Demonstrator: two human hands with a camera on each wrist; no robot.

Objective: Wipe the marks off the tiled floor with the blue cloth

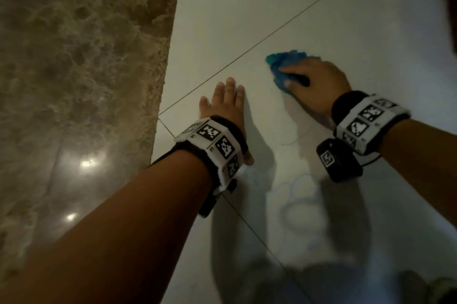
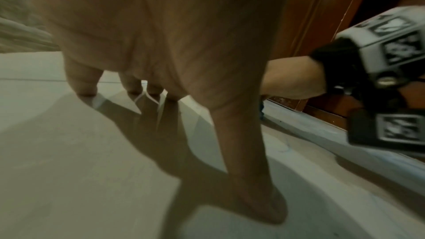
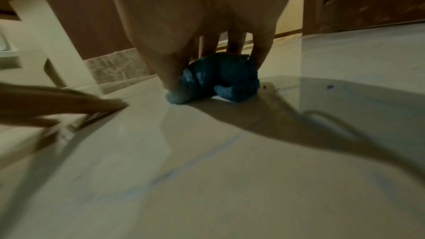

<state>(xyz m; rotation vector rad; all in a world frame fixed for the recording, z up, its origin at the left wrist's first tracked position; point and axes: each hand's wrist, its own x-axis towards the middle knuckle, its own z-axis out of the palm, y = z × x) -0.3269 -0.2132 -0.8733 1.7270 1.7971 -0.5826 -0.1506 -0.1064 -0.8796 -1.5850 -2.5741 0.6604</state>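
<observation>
A bunched blue cloth [image 1: 282, 66] lies on the pale tiled floor [image 1: 346, 19], and my right hand [image 1: 309, 78] grips it from above, thumb and fingers curled round it. The right wrist view shows the cloth [image 3: 220, 83] pressed to the floor under those fingers. Faint blue scribble marks [image 1: 296, 195] loop across the tile nearer to me, with one thin blue line [image 3: 207, 155] trailing behind the cloth. My left hand [image 1: 225, 103] rests flat on the floor to the left of the cloth, fingers straight and spread; its fingertips [image 2: 87, 90] touch the tile.
A brown marble wall or step [image 1: 81, 81] runs along the left side of the tiles. Dark wooden door frames [image 2: 322, 24] stand beyond the right hand. Dark grout lines [image 1: 259, 42] cross the floor ahead of my hands.
</observation>
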